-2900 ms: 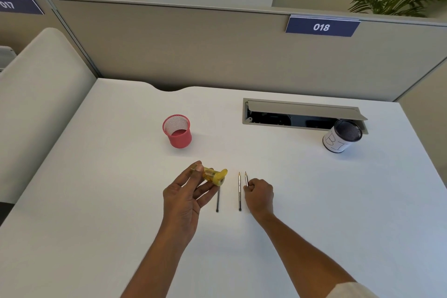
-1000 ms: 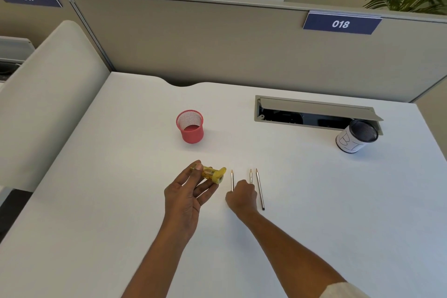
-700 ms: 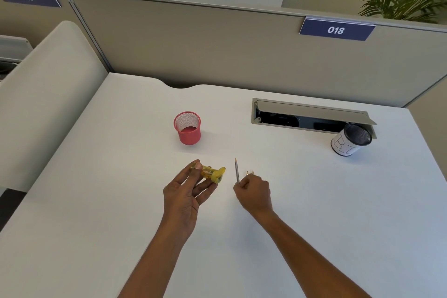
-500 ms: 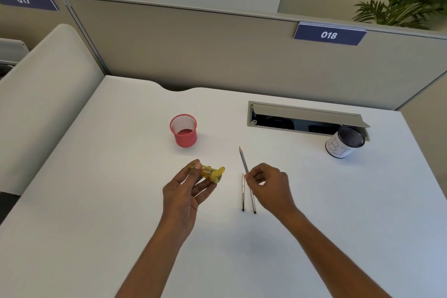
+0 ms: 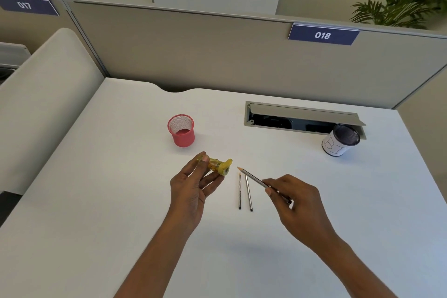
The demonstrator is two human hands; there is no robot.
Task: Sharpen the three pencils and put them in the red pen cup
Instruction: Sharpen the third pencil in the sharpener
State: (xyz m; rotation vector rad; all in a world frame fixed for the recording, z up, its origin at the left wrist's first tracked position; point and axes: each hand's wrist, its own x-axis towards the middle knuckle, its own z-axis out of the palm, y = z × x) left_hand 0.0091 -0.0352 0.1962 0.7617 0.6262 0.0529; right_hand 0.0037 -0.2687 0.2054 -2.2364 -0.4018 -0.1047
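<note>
Bench (image 5: 121,201): white, smooth, matt, laminate look.
Red pen cup (image 5: 182,136): fine mesh wall, see-through near the rim, matt; looks like coated metal.
Sharpener (image 5: 217,166): translucent yellow plastic, glossy.
Raised pencil (image 5: 254,178): silvery-grey lacquered shaft with a slight shine, bare pale wood at the cone.
Two flat pencils (image 5: 239,191): same grey satin shafts, dark ends.
Hatch lid (image 5: 302,113): grey, matt; metal or plastic, cannot tell.
Far cup (image 5: 336,146): black mesh, wrapped in matt white paper.
Partition (image 5: 193,51): beige, matt, cloth-like; weave too fine to make out.
</note>
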